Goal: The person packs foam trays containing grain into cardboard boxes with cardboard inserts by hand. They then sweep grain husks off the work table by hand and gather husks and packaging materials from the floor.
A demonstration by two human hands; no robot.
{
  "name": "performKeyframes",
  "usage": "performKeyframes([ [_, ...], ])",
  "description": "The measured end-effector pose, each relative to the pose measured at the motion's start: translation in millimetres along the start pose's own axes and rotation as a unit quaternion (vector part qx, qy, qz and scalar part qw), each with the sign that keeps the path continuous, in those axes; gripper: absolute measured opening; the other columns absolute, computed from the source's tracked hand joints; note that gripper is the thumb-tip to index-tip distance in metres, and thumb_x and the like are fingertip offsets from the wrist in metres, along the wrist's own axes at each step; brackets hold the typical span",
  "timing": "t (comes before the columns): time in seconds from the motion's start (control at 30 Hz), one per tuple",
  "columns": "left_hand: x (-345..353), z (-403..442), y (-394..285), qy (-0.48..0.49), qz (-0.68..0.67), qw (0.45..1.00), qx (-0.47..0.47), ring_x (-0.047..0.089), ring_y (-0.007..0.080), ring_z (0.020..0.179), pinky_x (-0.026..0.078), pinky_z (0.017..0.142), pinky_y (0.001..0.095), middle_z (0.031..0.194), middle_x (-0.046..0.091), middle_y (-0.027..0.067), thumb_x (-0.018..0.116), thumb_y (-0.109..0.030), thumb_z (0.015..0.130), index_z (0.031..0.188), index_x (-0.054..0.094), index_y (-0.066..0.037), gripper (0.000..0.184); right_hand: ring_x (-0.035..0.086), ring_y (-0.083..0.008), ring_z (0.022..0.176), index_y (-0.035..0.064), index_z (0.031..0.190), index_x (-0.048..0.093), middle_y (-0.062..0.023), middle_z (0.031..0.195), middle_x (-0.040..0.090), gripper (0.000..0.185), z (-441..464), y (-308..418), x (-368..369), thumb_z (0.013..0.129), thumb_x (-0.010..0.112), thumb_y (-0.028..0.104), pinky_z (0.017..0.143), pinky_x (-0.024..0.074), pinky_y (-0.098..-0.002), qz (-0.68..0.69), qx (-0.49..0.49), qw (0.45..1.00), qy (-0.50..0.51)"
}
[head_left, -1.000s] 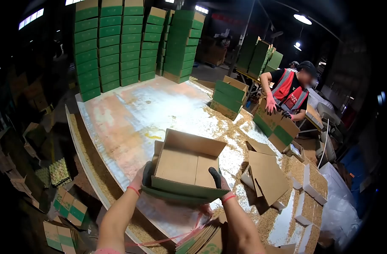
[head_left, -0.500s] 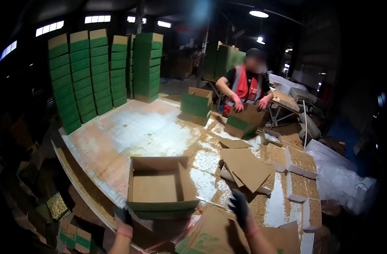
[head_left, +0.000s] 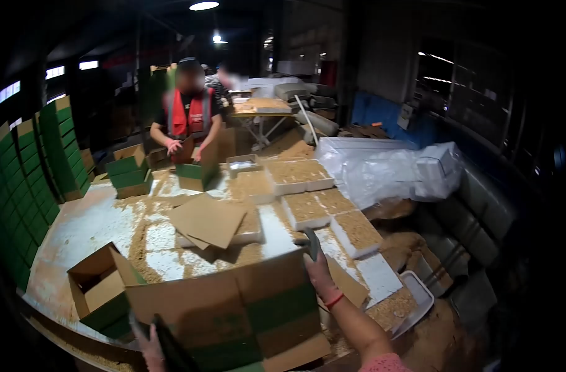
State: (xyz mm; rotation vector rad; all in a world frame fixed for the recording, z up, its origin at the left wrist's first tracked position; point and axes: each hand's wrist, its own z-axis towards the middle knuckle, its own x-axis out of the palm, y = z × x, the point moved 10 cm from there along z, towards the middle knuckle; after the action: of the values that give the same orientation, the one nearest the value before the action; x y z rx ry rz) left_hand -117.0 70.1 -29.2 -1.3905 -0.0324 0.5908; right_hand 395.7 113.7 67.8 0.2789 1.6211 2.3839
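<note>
A partly flattened brown-and-green cardboard carton point(head_left: 233, 307) stands upright close in front of me, with a printed face and a flap folded out at the bottom. At its upper right corner, my right hand point(head_left: 318, 263), in a dark-fingered glove, grips the edge. My left hand point(head_left: 148, 344) holds the lower left side; the carton partly hides its fingers. Beyond that side sits an opened green carton point(head_left: 103, 288), brown inside. Loose brown cardboard sheets point(head_left: 208, 217) lie on a white tray of shavings behind the held carton.
White foam trays point(head_left: 301, 177) filled with sawdust-like material line the right side. Across the table a co-worker in a red vest point(head_left: 190, 115) handles another green carton point(head_left: 196, 170). Tall stacks of green cartons point(head_left: 63, 149) stand left. Plastic-wrapped white blocks point(head_left: 382, 164) lie at right.
My view has swung right. Both hands, earlier apart and without the carton, now hold it raised in front of me. The co-worker's hands have shifted on their carton.
</note>
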Motion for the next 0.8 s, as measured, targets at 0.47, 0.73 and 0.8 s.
performKeyframes([
  [0.47, 71.4, -53.8, -255.2, 0.471, 0.422, 0.755, 0.172, 0.057, 0.0372, 0.101, 0.046, 0.082, 0.0425, 0.109, 0.058, 0.0230, 0.056, -0.029, 0.088, 0.132, 0.040, -0.008, 0.051, 0.044, -0.0320, 0.122, 0.0071, 0.115, 0.057, -0.0155, 0.124, 0.050, 0.050, -102.9, 138.1, 71.3, 0.079, 0.062, 0.042, 0.109, 0.0196, -0.0556, -0.387, -0.414, 0.801, 0.195],
  [0.73, 56.5, 39.7, -219.6, 0.246, 0.283, 0.915, 0.150, 0.058, 0.0365, 0.100, 0.046, 0.088, 0.0410, 0.108, 0.058, 0.0235, 0.060, -0.007, 0.085, 0.128, 0.035, 0.002, 0.051, 0.053, -0.0272, 0.074, 0.0075, 0.065, 0.052, -0.0045, 0.066, 0.051, 0.037, -62.1, 204.1, 40.4, 0.087, 0.048, 0.037, 0.097, 0.0338, -0.0524, 0.085, -0.416, 0.843, 0.332],
  [0.8, 69.3, 42.3, -191.4, 0.146, 0.269, 0.901, 0.309, 0.049, 0.0311, 0.118, 0.040, 0.098, 0.0354, 0.128, 0.049, 0.0214, 0.057, -0.004, 0.085, 0.140, 0.026, 0.001, 0.064, 0.053, -0.0270, 0.079, 0.0072, 0.070, 0.053, -0.0074, 0.072, 0.055, 0.030, -67.1, 153.7, 95.9, 0.086, 0.052, 0.033, 0.101, 0.0328, -0.0530, -0.089, -0.450, 0.806, 0.373],
])
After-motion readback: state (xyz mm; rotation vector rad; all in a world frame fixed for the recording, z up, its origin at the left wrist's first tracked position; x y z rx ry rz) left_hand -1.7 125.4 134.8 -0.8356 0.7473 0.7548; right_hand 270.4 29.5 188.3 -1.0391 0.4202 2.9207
